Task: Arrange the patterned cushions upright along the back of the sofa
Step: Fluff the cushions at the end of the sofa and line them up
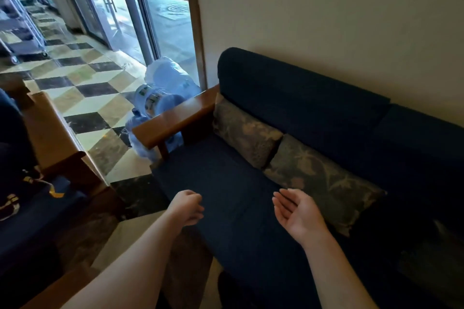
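A dark blue sofa (226, 183) with a wooden armrest (175, 120) stands against a cream wall. Two grey-green cushions with a pale leaf pattern lean side by side against its backrest: the left cushion (244, 133) next to the armrest, the right cushion (324, 180) beside it. At the far right a third, darker cushion (424, 256) lies in shadow, hard to make out. My left hand (187, 207) hovers over the seat's front edge, fingers loosely curled, holding nothing. My right hand (298, 213) is palm up with fingers apart, just in front of the right cushion, not touching it.
Large water bottles in plastic wrap (160, 100) sit on the checkered floor beyond the armrest, by the glass doors (140, 7). A second wooden-framed seat (50, 158) with dark items on it stands to the left. A trolley (20, 27) is at the far left.
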